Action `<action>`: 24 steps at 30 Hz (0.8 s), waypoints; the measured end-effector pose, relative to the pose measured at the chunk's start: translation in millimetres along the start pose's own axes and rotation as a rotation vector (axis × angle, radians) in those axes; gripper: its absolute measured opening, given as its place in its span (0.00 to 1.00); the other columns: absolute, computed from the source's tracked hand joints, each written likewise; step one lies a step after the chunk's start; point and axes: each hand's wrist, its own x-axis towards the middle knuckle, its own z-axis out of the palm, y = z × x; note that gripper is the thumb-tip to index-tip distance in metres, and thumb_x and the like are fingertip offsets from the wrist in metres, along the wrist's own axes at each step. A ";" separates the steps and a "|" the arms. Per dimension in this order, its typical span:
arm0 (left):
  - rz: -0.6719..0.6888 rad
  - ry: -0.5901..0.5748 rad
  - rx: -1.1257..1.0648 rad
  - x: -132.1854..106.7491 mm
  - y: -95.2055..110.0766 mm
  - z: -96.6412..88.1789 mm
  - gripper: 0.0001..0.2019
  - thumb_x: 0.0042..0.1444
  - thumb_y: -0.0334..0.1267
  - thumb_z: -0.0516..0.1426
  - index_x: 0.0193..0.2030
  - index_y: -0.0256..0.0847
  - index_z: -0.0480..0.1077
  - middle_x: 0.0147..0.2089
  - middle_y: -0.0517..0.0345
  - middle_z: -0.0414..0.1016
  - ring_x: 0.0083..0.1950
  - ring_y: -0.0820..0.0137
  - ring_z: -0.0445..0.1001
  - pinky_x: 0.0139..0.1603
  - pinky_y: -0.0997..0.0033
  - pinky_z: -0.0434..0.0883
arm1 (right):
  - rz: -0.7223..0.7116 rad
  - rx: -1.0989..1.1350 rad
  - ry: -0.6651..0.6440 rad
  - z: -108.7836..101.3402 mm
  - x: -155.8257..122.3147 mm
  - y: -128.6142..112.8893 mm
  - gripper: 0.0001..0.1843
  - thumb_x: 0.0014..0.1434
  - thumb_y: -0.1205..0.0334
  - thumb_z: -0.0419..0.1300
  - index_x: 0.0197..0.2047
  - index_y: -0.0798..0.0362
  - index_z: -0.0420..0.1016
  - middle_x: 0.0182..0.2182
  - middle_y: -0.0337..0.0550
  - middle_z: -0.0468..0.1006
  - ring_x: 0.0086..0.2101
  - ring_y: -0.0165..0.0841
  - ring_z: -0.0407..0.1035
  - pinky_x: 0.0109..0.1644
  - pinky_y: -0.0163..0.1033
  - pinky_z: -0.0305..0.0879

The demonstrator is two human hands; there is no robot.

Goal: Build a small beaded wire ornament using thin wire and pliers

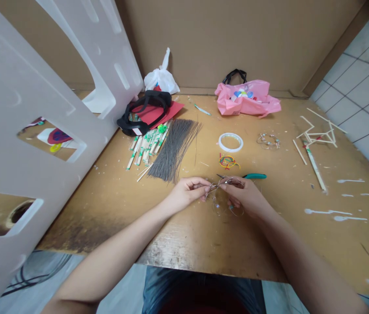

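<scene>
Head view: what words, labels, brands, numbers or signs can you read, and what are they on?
No text reads clearly.
Bundle of wrapped sticks: green print, too small and blurred to read.
Long narrow wrapper at right: green marks, too blurred to read.

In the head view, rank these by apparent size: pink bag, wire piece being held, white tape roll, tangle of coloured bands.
1. Pink bag
2. Held wire piece, partly covered and nearer the camera
3. White tape roll and coloured bands: too alike to rank confidently
</scene>
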 end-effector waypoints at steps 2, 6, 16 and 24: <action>0.002 0.000 0.002 0.3 0.1 0.2 0.13 0.47 0.42 0.63 0.35 0.34 0.74 0.24 0.60 0.72 0.24 0.77 0.69 0.30 0.76 0.68 | 0.003 0.001 -0.004 0.0 0.1 0.2 0.14 0.47 0.52 0.62 0.31 0.54 0.72 0.08 0.26 0.55 0.11 0.23 0.50 0.19 0.34 0.55; 0.042 0.017 0.035 0.1 -1.1 1.4 0.13 0.47 0.42 0.62 0.34 0.34 0.73 0.24 0.61 0.71 0.24 0.78 0.67 0.28 0.77 0.66 | -0.004 -0.005 0.005 -0.3 -0.4 0.9 0.13 0.47 0.52 0.62 0.31 0.54 0.71 0.08 0.25 0.56 0.11 0.22 0.50 0.19 0.33 0.55; 0.214 0.048 0.317 -3.4 -1.1 2.1 0.09 0.52 0.38 0.56 0.35 0.33 0.74 0.31 0.56 0.72 0.26 0.78 0.64 0.28 0.78 0.61 | -0.021 -0.028 -0.008 -0.2 -0.4 2.5 0.12 0.48 0.54 0.62 0.30 0.54 0.71 0.08 0.26 0.56 0.11 0.23 0.51 0.19 0.33 0.55; 0.350 0.071 0.486 -4.2 -1.8 4.5 0.07 0.52 0.32 0.54 0.33 0.33 0.73 0.27 0.58 0.69 0.25 0.79 0.63 0.26 0.80 0.59 | -0.043 -0.055 -0.034 -0.1 1.6 7.0 0.11 0.50 0.54 0.60 0.31 0.54 0.71 0.08 0.26 0.56 0.11 0.23 0.51 0.19 0.33 0.55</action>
